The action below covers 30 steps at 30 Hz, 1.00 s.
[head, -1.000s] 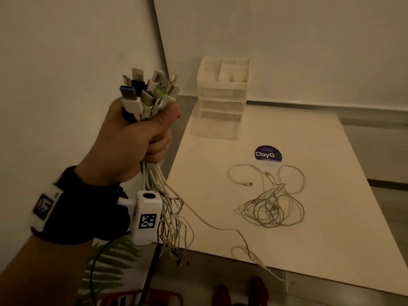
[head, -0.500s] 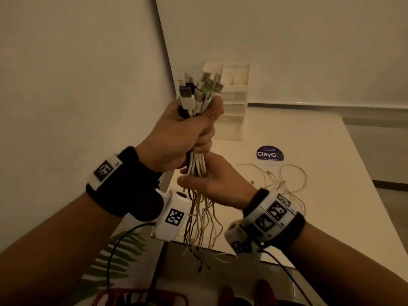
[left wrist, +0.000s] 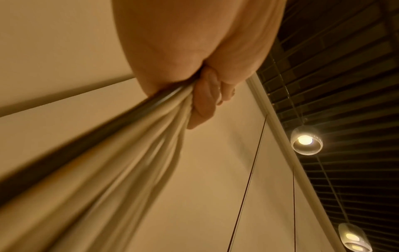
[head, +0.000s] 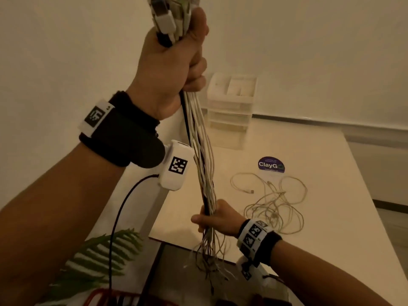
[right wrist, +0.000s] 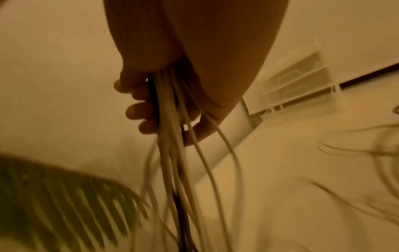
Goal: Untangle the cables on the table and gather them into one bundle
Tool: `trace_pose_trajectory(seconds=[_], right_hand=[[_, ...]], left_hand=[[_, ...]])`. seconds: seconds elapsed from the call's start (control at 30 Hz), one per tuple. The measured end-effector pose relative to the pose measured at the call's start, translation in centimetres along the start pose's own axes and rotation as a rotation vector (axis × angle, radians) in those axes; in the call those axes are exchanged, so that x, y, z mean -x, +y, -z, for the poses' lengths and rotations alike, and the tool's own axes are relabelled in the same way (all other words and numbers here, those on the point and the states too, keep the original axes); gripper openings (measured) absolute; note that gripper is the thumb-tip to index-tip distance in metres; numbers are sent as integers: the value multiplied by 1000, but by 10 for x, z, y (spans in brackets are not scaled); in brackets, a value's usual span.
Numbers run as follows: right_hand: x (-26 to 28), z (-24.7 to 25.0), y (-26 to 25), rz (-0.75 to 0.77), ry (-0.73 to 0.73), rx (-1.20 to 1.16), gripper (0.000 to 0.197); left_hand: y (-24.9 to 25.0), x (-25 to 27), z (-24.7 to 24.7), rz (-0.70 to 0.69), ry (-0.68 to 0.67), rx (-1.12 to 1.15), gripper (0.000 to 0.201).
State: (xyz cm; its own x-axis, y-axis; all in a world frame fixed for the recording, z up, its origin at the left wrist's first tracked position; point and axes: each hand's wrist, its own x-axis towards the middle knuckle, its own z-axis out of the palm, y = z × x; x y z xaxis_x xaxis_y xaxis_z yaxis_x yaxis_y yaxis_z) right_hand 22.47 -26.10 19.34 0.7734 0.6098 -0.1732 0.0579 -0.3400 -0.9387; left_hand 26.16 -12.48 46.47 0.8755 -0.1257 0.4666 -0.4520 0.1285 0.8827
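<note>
A white drawer organizer is being kept at the table's far edge, a round purple sticker nearby; a green plant is standing beside the near-left corner.

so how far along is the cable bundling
Done: many cables sit in one bundle, plug ends up in the left hand. In hand: the right hand grips it lower down, strands pulled straight. Left: a tangled pile on the table, loose ends dangling.

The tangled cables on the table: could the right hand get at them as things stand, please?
Probably not right away. The right hand grips the hanging bundle, so it is occupied. The tangled cables lie just beyond it on the table with nothing between, so once freed it likely could.
</note>
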Motion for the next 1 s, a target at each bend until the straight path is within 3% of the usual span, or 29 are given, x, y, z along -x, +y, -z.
trace_pose_trajectory(seconds=[0.17, 0.27, 0.33, 0.43, 0.57, 0.67, 0.77, 0.83, 0.9, 1.0], right_hand=[[37, -29, 86, -278, -80, 40, 34], [54, -39, 101, -336, -115, 17, 36], [57, -38, 107, -368, -113, -26, 27], [56, -35, 113, -429, -83, 8, 36], [59, -45, 107, -381, -127, 119, 36], [57, -49, 104, -337, -71, 98, 41], [47, -42, 91, -352, -9, 128, 53], [42, -31, 72, -335, -4, 224, 54], [43, -16, 49, -322, 10, 312, 53], [51, 9, 12, -258, -1, 418, 49]], left_hand=[[19, -14, 10, -123, 90, 13, 25], [21, -14, 11, -135, 124, -1, 27], [22, -14, 11, -153, 145, -24, 27], [27, -18, 15, -190, 166, -83, 33], [30, -25, 27, -253, 225, -204, 38], [30, -22, 34, -203, 251, -274, 33], [11, 2, 20, -109, 92, -376, 18], [-20, 27, 8, -58, -193, -554, 3], [-51, 55, -7, 39, -503, -833, 22], [-81, 82, -23, 159, -760, -896, 15]])
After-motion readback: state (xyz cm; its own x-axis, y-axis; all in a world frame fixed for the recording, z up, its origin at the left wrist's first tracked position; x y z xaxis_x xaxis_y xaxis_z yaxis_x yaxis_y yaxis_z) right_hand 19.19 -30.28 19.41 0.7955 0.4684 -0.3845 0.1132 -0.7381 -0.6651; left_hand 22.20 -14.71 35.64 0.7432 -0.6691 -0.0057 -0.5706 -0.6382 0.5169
